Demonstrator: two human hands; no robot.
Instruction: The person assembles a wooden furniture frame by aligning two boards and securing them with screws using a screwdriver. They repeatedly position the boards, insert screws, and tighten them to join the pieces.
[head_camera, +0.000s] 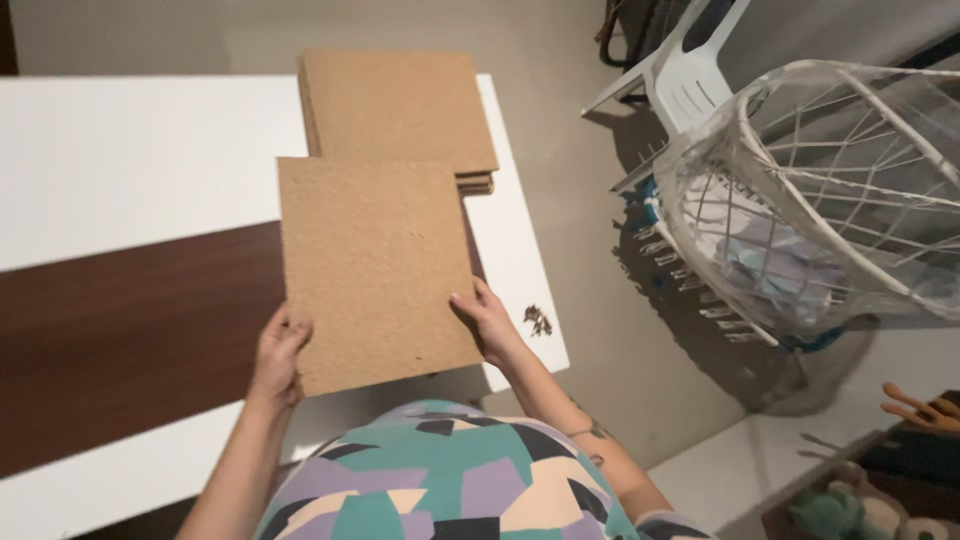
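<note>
Board (375, 265): square, flat, tan fibre, speckled, held by both edges.

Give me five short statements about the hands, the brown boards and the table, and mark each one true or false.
1. Both hands hold one square brown board. True: the left hand grips its lower left edge, the right hand its right edge.
2. A stack of similar boards lies on the table. True.
3. The held board is bright blue. False: it is plain brown.
4. The wire basket stands on the table. False: it is off to the right, beside a white plastic chair.
5. The table is white all over. False: a dark brown band crosses it.
</note>
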